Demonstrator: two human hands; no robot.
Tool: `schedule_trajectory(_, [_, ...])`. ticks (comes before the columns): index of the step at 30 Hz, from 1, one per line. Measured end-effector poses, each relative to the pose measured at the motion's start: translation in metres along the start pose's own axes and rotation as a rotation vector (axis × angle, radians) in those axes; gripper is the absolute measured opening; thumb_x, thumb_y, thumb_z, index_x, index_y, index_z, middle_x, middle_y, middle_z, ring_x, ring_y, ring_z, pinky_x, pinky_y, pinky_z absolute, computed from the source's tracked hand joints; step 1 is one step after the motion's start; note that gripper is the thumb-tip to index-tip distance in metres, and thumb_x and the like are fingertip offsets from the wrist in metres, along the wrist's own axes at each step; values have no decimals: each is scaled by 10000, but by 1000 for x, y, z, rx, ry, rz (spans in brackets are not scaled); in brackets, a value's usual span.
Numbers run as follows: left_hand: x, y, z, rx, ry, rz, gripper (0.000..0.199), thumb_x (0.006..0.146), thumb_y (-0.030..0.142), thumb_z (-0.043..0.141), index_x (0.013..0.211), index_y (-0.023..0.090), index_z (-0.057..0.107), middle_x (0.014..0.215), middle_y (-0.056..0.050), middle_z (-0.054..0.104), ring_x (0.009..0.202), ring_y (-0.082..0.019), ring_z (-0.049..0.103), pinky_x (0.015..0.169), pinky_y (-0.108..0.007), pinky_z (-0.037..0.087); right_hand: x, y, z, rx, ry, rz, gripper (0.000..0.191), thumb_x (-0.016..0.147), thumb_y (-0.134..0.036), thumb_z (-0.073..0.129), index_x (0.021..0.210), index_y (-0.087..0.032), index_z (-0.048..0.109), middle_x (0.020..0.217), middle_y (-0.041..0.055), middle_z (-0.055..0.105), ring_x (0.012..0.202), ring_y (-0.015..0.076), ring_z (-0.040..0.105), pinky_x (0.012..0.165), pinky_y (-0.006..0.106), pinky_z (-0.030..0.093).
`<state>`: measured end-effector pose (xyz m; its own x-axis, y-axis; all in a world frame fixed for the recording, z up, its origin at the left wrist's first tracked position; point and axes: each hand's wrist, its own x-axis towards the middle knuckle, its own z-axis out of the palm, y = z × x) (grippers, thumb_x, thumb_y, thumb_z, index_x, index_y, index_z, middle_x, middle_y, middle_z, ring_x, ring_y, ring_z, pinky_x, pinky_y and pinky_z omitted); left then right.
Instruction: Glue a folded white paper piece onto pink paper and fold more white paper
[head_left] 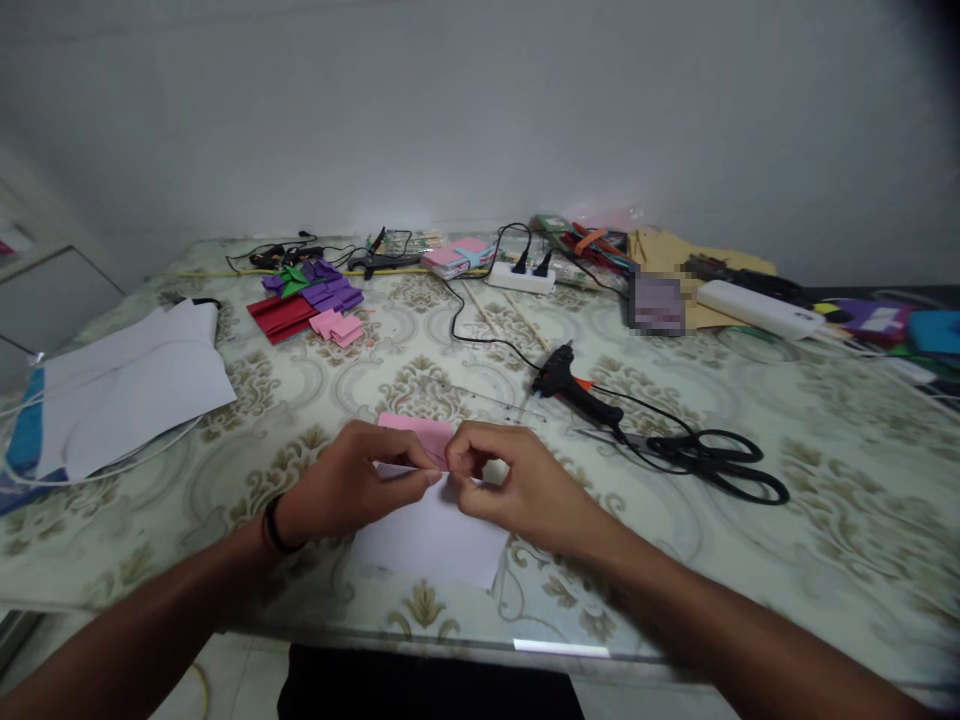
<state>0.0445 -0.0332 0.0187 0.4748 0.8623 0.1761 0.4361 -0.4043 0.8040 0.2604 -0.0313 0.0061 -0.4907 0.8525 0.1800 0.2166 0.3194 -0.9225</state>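
My left hand [352,480] is closed in a pinch, thumb against forefinger, at the lower edge of a pink paper [414,428]. Right beside it, my right hand [514,478] pinches the same paper with curled fingers, the two sets of fingertips almost touching. The fingers cover part of the pink paper, so its full shape is hidden. Under both hands a white sheet of paper [435,545] lies flat on the patterned table. A clear ruler [487,402] lies just beyond the hands.
To the right lie a black glue gun [574,388] with its cord and black-handled scissors [705,455]. Folded purple papers [330,288], red paper [281,318] and small pink pieces [337,327] sit far left. A white power strip [523,277] stands behind; white sheets [142,385] lie left.
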Motion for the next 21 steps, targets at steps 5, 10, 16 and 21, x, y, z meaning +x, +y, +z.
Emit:
schedule_trajectory(5, [1,1,-8,-58,-16,-44,129,868,203,699,775,165,782,707,14,772,650,-97,657,614,-181,460,1,0,-3,0,6,16,109,679,-99,595,691,-203,561,677,-42,569,652,124,497,607,245,386])
schedule_trajectory(10, [1,0,-21,-101,-10,-66,167,886,268,708,778,153,763,746,-3,761,671,-104,632,628,-192,462,2,0,-9,-5,34,2,106,675,-99,584,708,-200,576,699,-37,586,677,129,507,630,250,397])
schedule_trajectory(16, [3,-3,-33,-84,33,-67,209,876,309,729,738,152,743,679,7,707,618,-95,572,566,-195,397,5,0,-18,-43,65,-18,78,695,-118,600,710,-195,605,693,-29,614,681,136,527,666,264,417])
schedule_trajectory(21, [5,-2,-43,-95,104,-104,206,847,313,755,713,158,736,681,7,703,619,-101,576,562,-197,396,6,-3,-27,-61,78,-9,71,693,-125,599,707,-194,612,678,-24,632,656,137,547,638,261,419])
